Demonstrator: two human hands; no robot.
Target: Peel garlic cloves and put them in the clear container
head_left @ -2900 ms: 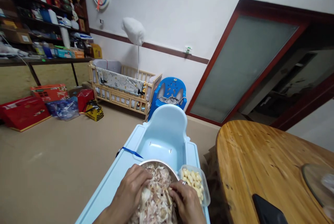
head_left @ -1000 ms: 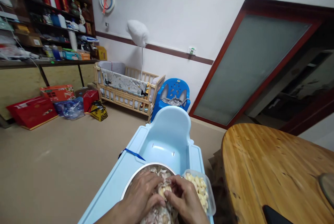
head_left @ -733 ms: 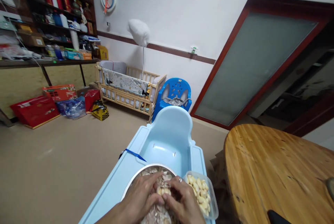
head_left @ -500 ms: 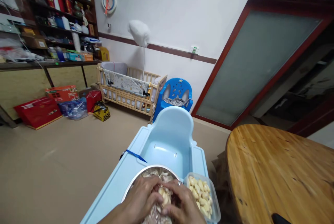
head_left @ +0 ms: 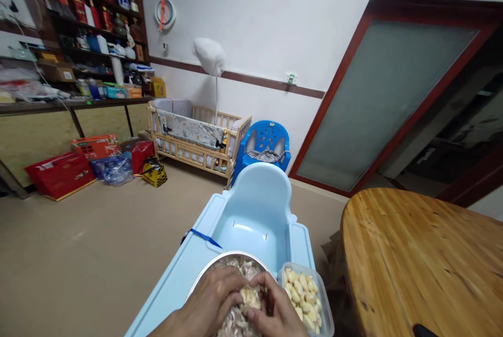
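Both hands are over a round metal bowl (head_left: 201, 273) full of papery garlic skins (head_left: 236, 324). Between them is a pale garlic bulb (head_left: 250, 297), partly hidden by fingers. My left hand (head_left: 216, 297) has its fingers curled against the bulb's left side. My right hand (head_left: 277, 305) pinches it from the right, thumb below and fingers above. Just right of the bowl, a clear plastic container (head_left: 327, 312) holds many peeled garlic cloves (head_left: 302, 295). Bowl and container rest on the tray of a light-blue plastic high chair (head_left: 261, 190).
A wooden table (head_left: 416, 253) stands close on the right, with a dark object (head_left: 424, 330) at its near edge. Beyond the high chair are a blue child's chair (head_left: 267, 140) and a wooden crib (head_left: 192, 153). Bags (head_left: 58, 174) lie on the floor at left.
My right hand's fingers have bent and drawn in more tightly at the garlic bulb. My left hand stays nearly in place. The view has tilted slightly upward.
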